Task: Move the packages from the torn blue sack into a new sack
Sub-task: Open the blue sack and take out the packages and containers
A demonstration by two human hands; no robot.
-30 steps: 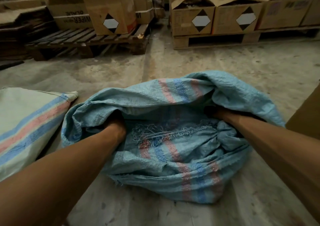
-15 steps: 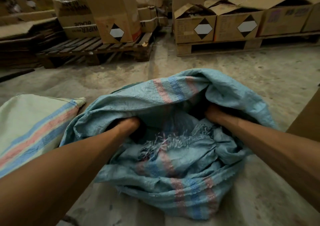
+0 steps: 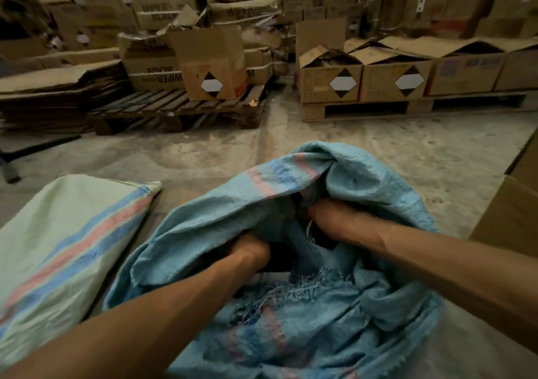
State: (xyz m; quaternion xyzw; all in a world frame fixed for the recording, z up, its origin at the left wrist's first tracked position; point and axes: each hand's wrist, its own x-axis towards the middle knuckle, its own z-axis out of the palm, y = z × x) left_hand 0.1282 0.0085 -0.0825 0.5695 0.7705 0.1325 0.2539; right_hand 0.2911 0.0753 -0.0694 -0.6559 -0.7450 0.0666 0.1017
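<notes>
Head view: both hands, left hand (image 3: pixel 247 250) and right hand (image 3: pixel 326 215), buried in torn blue sack (image 3: pixel 291 320) mouth on floor; fingers hidden, grip unclear. Dark package (image 3: pixel 279 258) between hands, right nearer. New sack (image 3: pixel 58 247) flat, left.

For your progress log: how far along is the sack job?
Done: nothing visibly; the pale sack lies flat beside the blue sack. In hand: the left hand and right hand reach into the blue sack's mouth, their fingers hidden. Left: lifting packages out, filling the pale sack.
</notes>
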